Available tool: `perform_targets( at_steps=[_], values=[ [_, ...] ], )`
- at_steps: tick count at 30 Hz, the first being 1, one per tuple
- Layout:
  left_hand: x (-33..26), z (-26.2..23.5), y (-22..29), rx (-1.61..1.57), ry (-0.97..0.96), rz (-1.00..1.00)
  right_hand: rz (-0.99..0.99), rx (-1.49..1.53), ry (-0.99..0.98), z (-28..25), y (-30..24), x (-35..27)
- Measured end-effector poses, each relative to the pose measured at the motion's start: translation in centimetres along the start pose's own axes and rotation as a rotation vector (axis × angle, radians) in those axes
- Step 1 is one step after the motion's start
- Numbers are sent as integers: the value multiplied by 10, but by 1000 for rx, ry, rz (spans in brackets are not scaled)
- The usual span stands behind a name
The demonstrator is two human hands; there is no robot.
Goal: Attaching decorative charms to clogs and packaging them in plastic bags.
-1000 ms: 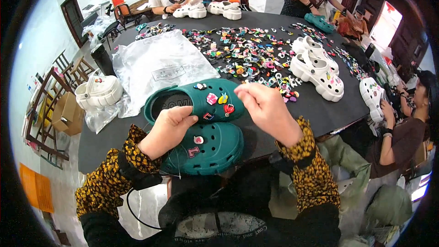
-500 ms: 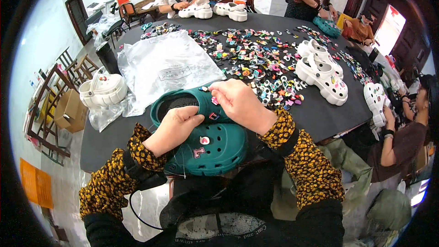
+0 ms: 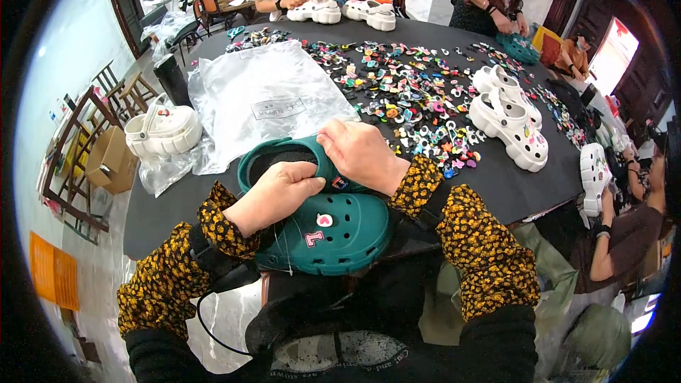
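Two dark green clogs lie in front of me. The near green clog (image 3: 369, 230) carries a letter charm (image 3: 313, 240) and a round white charm with a pink heart (image 3: 324, 220). Behind it, the far green clog (image 3: 266, 150) has a small dark, multicoloured charm (image 3: 340, 184) on its upper. My left hand (image 3: 280, 190) is closed on the far clog, thumb outside and fingertips hidden at its opening. Curled against that clog's upper, my right hand (image 3: 362, 154) covers whatever its fingertips pinch.
A clear plastic bag (image 3: 262, 96) lies behind the clogs. Many loose charms (image 3: 397, 89) spread across the black table (image 3: 284, 32). White clogs stand at left (image 3: 164, 131) and right (image 3: 507, 128). Other people handle clogs at the far side and right.
My right hand has lowered onto the far clog's upper, and the small charms seen at its fingertips are now hidden. My left hand keeps its hold. The view has shifted slightly.
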State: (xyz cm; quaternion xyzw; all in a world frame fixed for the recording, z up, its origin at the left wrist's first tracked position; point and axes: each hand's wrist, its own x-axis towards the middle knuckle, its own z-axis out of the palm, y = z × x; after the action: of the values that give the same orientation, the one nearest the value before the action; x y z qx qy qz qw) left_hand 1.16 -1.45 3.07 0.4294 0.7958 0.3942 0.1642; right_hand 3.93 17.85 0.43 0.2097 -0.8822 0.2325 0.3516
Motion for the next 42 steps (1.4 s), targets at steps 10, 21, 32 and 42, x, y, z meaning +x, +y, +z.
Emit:
perform_targets(
  at_steps=[10, 21, 32, 42],
  values=[
    [1, 5, 1, -157, 19, -56, -342, -209, 74, -1, 3, 1],
    [5, 7, -9, -87, 47, 11, -43, -425, 171, -31, 49, -2],
    [2, 3, -6, -84, 10, -55, -171, -213, 58, -33, 12, -13],
    [1, 3, 3, -6, 38, 7, -224, -190, 69, -18, 7, -13]
  ],
)
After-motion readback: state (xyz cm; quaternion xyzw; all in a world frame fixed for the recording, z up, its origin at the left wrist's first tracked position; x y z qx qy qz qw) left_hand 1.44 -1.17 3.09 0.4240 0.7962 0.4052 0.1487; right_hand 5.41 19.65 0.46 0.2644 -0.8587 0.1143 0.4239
